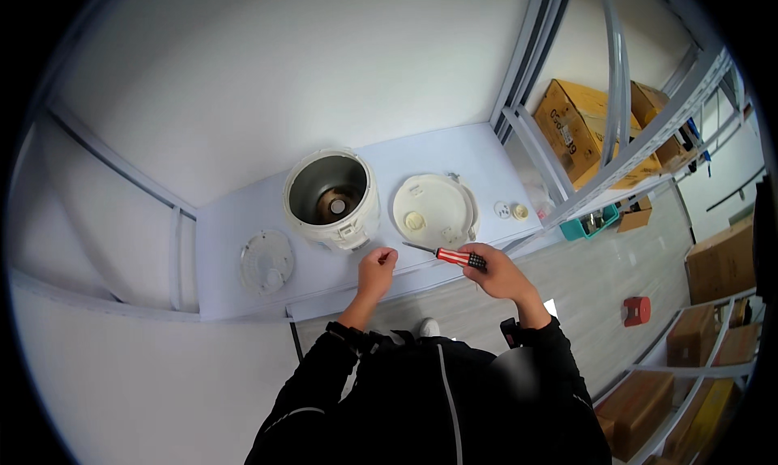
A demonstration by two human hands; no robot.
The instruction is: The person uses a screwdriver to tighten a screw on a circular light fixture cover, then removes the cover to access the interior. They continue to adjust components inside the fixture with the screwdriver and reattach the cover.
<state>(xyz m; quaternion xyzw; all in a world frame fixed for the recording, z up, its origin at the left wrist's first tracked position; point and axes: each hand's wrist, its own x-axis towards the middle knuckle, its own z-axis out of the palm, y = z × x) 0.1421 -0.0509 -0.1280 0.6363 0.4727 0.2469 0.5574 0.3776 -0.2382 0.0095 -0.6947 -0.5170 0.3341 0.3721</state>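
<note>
1 cooker, 2 lids, 1 screwdriver

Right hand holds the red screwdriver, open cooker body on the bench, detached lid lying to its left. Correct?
Not quite. In the head view the cream lid lies to the right of the cooker body, not left. The rest stands: the right hand holds the red screwdriver, and the body sits open on the bench.
</note>
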